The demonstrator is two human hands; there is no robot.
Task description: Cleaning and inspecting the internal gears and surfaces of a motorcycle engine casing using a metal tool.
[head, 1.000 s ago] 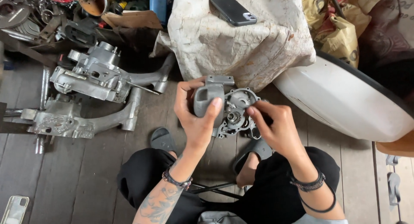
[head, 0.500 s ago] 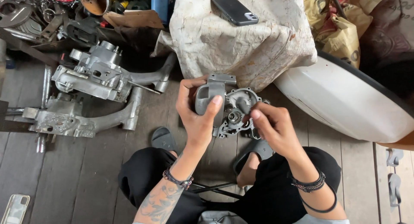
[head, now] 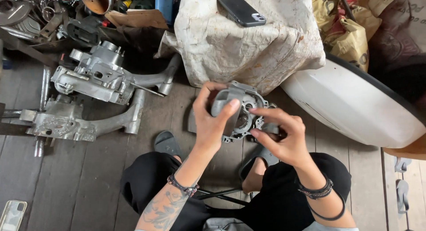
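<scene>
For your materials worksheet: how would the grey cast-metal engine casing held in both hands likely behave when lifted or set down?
The grey cast-metal engine casing looks rigid and probably heavy for its size; the left hand wraps it fully. Its uneven shape suggests it may rock, not roll. The right hand steadies its edge.

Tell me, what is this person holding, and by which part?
A grey metal engine casing: the left hand grips its upper left end, and the right hand pinches its right edge.

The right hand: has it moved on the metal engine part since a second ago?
Yes. The right hand has slid slightly along the engine part, away from the white sack; before, its fingers were nearer.
</scene>
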